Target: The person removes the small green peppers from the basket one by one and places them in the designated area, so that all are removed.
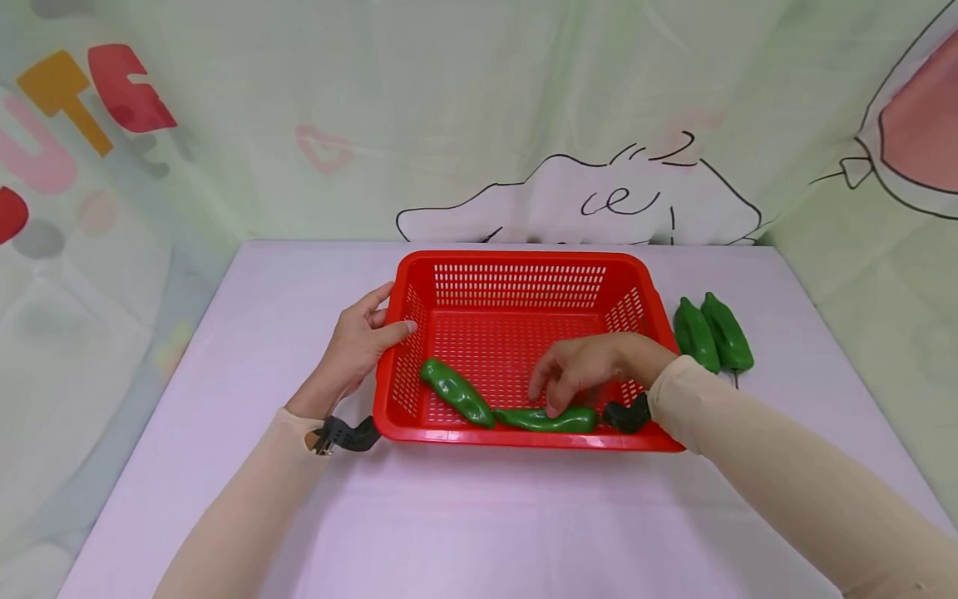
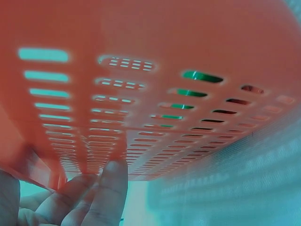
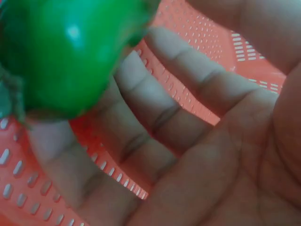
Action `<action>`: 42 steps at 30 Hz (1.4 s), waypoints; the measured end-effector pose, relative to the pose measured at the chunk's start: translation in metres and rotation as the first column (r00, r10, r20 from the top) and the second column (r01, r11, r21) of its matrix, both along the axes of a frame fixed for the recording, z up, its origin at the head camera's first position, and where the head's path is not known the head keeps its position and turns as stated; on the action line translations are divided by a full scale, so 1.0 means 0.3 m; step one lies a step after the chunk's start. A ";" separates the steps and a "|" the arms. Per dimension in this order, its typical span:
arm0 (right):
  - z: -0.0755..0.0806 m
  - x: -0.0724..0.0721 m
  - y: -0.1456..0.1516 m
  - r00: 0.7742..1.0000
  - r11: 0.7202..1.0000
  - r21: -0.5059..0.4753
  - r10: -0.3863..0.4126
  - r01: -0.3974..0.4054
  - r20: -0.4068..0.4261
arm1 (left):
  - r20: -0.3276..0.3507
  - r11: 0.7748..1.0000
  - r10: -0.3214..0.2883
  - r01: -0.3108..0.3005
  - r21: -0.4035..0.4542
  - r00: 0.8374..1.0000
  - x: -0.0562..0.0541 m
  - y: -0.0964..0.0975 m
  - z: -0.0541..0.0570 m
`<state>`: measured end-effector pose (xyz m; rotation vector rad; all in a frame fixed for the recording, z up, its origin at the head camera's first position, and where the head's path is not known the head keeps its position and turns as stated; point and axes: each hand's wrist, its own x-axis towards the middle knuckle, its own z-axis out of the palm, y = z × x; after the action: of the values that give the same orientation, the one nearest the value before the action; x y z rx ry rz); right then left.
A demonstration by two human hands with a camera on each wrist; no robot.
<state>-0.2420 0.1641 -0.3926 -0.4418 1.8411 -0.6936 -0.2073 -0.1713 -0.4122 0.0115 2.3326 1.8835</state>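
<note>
A red plastic basket (image 1: 516, 435) with slotted walls sits on the table, tilted a little in the head view. At its left end my left hand (image 1: 361, 337) grips the rim, thumb over the inside and fingers along the outer wall. Inside the basket my right hand (image 1: 591, 366) hovers by a green pepper (image 1: 550, 419) lying along the near wall, its thumb tip right at the pepper. In the right wrist view the fingers (image 3: 146, 108) are loosely bent and spread behind that pepper. Another green pepper (image 1: 458, 393) lies slanted at the basket's left.
Two more green peppers (image 1: 698, 334) (image 1: 728, 333) lie side by side on the table (image 1: 464, 524), close to the basket's right end. A printed cloth backdrop (image 1: 479, 100) stands along the table's far edge and sides.
</note>
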 end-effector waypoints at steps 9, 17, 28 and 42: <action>0.004 0.009 0.010 0.999 0.999 -0.009 0.048 -0.048 0.021 | -0.003 1.000 -0.006 0.006 0.007 1.000 0.000 0.000 0.000; 0.011 0.014 0.016 0.997 0.999 -0.019 0.052 -0.051 0.053 | 0.001 1.000 -0.005 0.005 0.008 1.000 -0.002 -0.001 -0.003; 0.031 0.021 0.035 1.000 0.998 -0.063 0.017 -0.018 -0.009 | 0.009 1.000 -0.003 0.003 0.001 1.000 0.002 0.003 0.000; 0.077 0.019 0.104 0.962 0.957 -0.185 -0.245 0.222 -0.116 | 0.016 1.000 0.002 -0.002 -0.006 1.000 0.001 0.003 0.001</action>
<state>-0.2364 0.1952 -0.3694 -0.3936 1.9925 -1.0103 -0.2070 -0.1703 -0.4119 -0.0068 2.3289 1.8701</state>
